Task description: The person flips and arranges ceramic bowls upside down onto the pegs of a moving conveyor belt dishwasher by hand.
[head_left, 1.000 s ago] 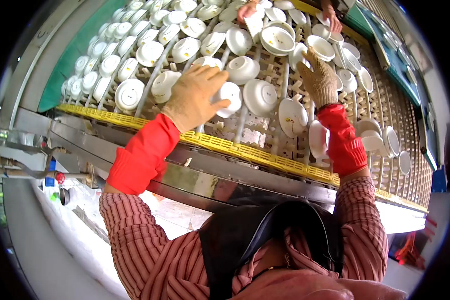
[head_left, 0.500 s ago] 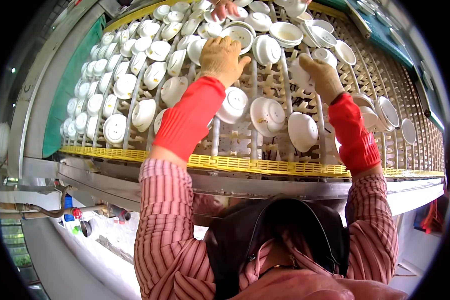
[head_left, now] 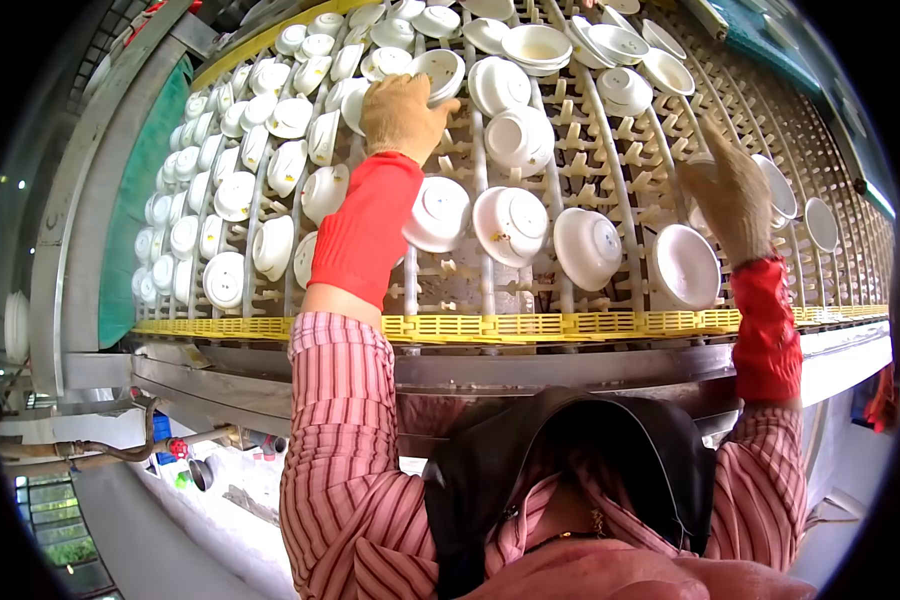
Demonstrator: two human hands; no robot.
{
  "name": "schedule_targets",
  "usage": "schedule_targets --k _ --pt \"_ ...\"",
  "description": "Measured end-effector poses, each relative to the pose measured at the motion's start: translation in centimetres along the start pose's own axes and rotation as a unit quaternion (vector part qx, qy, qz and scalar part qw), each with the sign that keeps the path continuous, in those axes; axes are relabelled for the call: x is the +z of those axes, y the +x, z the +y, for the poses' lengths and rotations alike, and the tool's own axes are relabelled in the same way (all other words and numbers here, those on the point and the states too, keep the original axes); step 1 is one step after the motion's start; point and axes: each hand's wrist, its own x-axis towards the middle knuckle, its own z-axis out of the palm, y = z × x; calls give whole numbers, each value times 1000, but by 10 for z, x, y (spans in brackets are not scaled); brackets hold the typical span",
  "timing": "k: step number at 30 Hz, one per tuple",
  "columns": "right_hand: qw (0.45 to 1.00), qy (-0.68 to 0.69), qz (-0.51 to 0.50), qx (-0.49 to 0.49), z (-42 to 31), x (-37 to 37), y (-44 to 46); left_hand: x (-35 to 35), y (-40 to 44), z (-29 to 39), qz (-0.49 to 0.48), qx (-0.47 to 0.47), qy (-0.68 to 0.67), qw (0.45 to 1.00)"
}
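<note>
My left hand (head_left: 402, 118), in a tan glove with a red cuff, is at a white bowl (head_left: 438, 72) with food bits in it. Its fingers curl at the bowl's edge, their tips hidden, with the thumb out to the right. My right hand (head_left: 735, 190), gloved alike and slightly blurred, reaches over white bowls on the right, its thumb and fingers apart. One bowl (head_left: 700, 215) shows partly behind it, and a tilted bowl (head_left: 778, 188) leans just to its right. Between my hands an overturned bowl (head_left: 520, 140) rests on the pegs.
Many white bowls (head_left: 234, 196) stand in rows on a pegged conveyor (head_left: 610, 180). A yellow slatted strip (head_left: 530, 327) and a metal ledge (head_left: 530, 365) run along the near edge. A green panel (head_left: 135, 220) borders the left. Another person's fingertips (head_left: 590, 3) show at the top.
My right hand has moved right, away from a bowl that now sits overturned mid-conveyor. My left hand stays by the same bowl. The view has shifted; the other person's hand is mostly out of sight.
</note>
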Motion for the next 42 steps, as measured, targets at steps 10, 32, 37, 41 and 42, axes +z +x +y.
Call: schedule_targets --k 10,32,37,41,42 --pt "998 -40 -51 17 48 -5 -22 22 33 12 -145 -33 78 986" --pt "989 -9 -34 -143 30 13 59 -122 -75 39 -27 -2 -232 972" --pt "974 22 -224 27 34 -9 14 -61 -41 -24 77 -74 -257 960" --pt "987 5 -82 -139 69 6 -8 -26 -20 -28 -32 -210 -139 967" --pt "983 19 -41 -179 73 8 -14 -21 -27 -23 -4 -180 -81 980"
